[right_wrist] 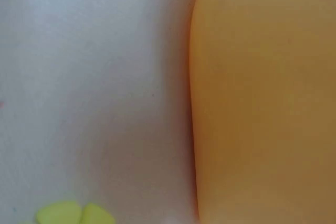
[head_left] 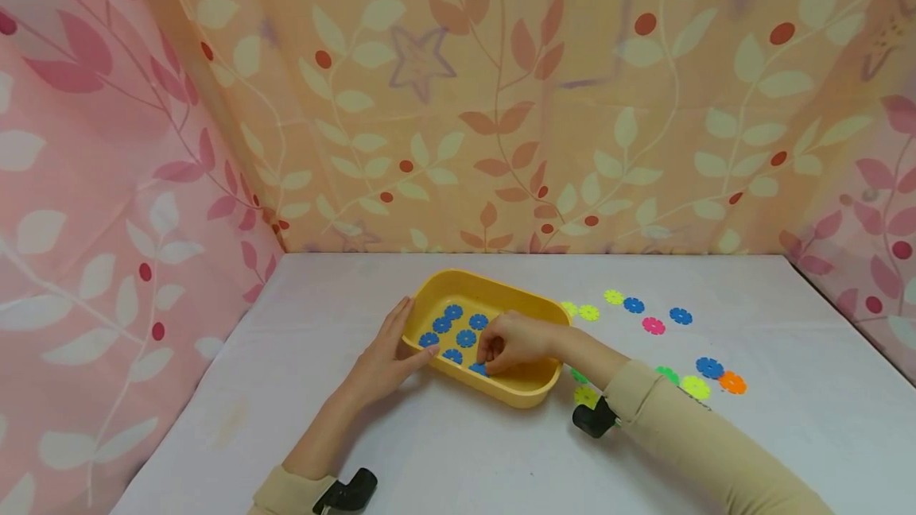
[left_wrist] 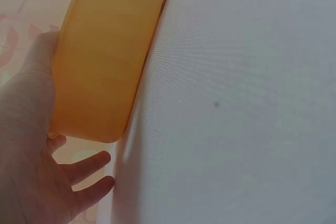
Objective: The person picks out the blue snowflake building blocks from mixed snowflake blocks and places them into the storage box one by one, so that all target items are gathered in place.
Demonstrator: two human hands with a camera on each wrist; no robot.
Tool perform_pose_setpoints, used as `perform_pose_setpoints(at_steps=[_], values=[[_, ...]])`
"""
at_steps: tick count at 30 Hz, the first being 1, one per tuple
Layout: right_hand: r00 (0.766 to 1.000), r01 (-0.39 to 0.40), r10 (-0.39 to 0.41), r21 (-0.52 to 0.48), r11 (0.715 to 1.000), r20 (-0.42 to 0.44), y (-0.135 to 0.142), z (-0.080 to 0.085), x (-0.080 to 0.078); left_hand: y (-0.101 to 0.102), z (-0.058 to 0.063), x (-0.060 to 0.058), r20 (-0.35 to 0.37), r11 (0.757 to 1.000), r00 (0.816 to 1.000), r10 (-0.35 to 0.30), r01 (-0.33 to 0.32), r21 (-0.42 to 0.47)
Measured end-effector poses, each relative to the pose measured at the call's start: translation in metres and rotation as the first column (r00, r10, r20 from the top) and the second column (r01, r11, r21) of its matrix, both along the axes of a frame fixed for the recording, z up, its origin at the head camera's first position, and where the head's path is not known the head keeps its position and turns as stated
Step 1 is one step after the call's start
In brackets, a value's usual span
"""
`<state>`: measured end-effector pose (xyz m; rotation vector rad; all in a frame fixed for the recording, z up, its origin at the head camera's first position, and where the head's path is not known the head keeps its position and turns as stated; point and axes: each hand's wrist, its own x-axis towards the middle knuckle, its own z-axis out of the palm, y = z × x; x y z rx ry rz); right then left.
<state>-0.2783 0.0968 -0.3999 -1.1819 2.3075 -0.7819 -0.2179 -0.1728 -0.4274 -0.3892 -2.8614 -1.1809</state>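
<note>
A yellow plastic tray stands on the table, with several blue snowflake-shaped discs lying flat on its floor. My left hand holds the tray's left end, thumb at the rim and fingers along the outer wall. In the left wrist view, that hand's fingers spread around the tray's corner. Reaching over the right side, my right hand pinches a blue disc near the front wall inside. Its fingertips partly hide that disc. The right wrist view has only the tray's outer wall, not the hand.
Right of the tray, loose discs lie scattered on the white tabletop: a pink one, an orange one, and several blue, green and yellow ones. The right forearm passes over some of them. Patterned curtains enclose the back and sides.
</note>
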Motion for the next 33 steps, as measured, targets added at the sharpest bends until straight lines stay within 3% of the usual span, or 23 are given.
perform_pose_setpoints(at_steps=[12, 16, 19, 24, 30, 33], values=[[1.0, -0.013, 0.013, -0.058, 0.998, -0.006, 0.011, 0.005, -0.001, 0.001, 0.0, 0.0, 0.0, 1.0, 1.0, -0.002, 0.002, -0.001], [0.999, 0.045, -0.048, -0.111, 0.993, -0.021, 0.023, 0.016, 0.002, 0.001, 0.001, 0.001, -0.005, 1.0, 1.0, -0.003, 0.003, -0.002], [0.992, 0.129, -0.128, -0.193, 0.973, 0.019, 0.036, 0.024, 0.006, 0.0, 0.001, 0.001, -0.007, 1.0, 1.0, 0.0, 0.0, -0.001], [0.947, 0.319, -0.292, -0.314, 0.894, 0.131, 0.07, 0.026, 0.012, 0.001, 0.001, 0.001, -0.008, 1.0, 1.0, -0.004, 0.004, 0.002], [0.822, 0.57, -0.501, -0.38, 0.729, 0.271, 0.124, 0.02, 0.021, 0.0, 0.0, 0.001, -0.01, 1.0, 1.0, -0.006, 0.006, -0.002], [0.758, 0.651, -0.575, -0.392, 0.65, 0.306, 0.149, 0.015, 0.027, 0.0, 0.001, 0.002, -0.011, 1.0, 1.0, -0.004, 0.004, 0.002]])
